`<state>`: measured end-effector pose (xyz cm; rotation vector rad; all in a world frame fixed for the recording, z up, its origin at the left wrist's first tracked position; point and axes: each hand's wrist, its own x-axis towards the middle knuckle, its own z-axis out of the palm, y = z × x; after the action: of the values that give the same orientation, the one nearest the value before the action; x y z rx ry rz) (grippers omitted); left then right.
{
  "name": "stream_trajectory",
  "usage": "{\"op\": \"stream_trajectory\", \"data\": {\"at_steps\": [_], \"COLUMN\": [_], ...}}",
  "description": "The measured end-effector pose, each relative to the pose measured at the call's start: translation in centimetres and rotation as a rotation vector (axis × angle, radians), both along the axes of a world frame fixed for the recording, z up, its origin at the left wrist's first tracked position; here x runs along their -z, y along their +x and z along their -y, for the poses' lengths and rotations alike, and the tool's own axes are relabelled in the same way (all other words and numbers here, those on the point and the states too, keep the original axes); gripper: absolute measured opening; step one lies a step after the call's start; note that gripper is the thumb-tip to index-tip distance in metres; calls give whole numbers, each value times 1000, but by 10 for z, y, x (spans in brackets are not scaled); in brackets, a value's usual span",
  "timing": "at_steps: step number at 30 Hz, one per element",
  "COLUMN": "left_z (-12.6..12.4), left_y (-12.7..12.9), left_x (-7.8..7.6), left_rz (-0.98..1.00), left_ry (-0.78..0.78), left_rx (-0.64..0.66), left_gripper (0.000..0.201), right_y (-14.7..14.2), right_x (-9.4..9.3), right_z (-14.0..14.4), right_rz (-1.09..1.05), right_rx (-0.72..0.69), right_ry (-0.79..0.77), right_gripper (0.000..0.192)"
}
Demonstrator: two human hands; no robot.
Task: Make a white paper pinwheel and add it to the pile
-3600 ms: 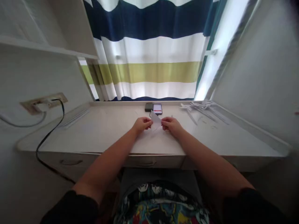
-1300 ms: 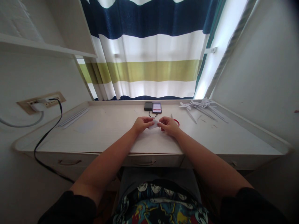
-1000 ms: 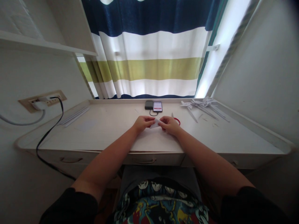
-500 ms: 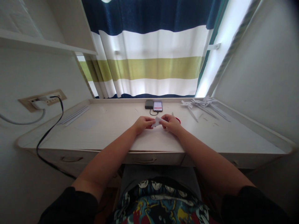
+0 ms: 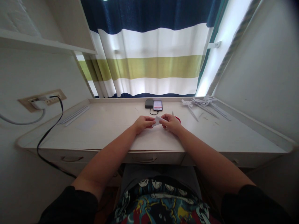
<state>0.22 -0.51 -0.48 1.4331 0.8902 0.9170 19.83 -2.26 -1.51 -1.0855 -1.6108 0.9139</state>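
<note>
White counter [image 5: 112, 133] in a narrow nook, striped curtain [image 5: 151, 67] behind its rear edge. Left hand [image 5: 141, 123]: fingers closed to a pinch on the left side of a small piece of white paper [image 5: 158, 119]. Right hand [image 5: 172, 123]: same, thumb and fingers pinching the right side. Paper sits between them, over the middle of the counter; can't tell whether it touches the top. Fold detail too small to read.

Main risk, I'd say: uneven pull from the two pinches, so a skewed crease or a tear. Grip covers much of the piece, so alignment is hard to check.

Just past the right hand: red-handled scissors [image 5: 178, 119], partly hidden by it. A careless shift right could knock them or catch a finger on the blade.

Toward the rear edge: phone [image 5: 157, 105] beside a dark box [image 5: 149, 104], cable [image 5: 153, 113] looping toward the hands. A long reach might drag it.

Rear right corner: paper pinwheels [image 5: 187, 103] and a heap of paper pieces [image 5: 205, 101]; light, so a draught or sleeve could scatter them. Left edge: paper strips [image 5: 74, 115], same weakness. Black cord [image 5: 46, 133] hangs past the front left corner, possible snag for the left arm.
</note>
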Motion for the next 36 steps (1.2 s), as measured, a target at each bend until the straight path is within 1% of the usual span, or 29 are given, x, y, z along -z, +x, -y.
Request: {"op": "stream_trajectory", "data": {"at_steps": [5,9,14,18,29,32,36], "left_z": [0,-1,-3,-3,-4,-5,-5], "left_y": [0,0,1,1,1,1,1], "left_x": [0,0,0,-1,-2,-2,-2], "left_rz": [-16,-17,-8,-20,-31,-33,-35], "left_ry": [26,78,142,175,204,214,228], "left_rx": [1,-32,-82,-98,-131,-140,-151], "left_gripper": [40,40,40,36,30,28,27], "right_y": [0,-1,-3,-4,-4,-3,-3], "right_x": [0,0,-1,-1,0,-1,-2], "right_z": [0,0,3,4,3,4,3], "right_rz": [15,27,44,42,16,29,62], "right_rx": [9,6,-38,-73,-131,-128,-89], "right_ry": [-5,0,-7,-8,5,13,29], "right_gripper": [19,18,21,23,29,26,26]}}
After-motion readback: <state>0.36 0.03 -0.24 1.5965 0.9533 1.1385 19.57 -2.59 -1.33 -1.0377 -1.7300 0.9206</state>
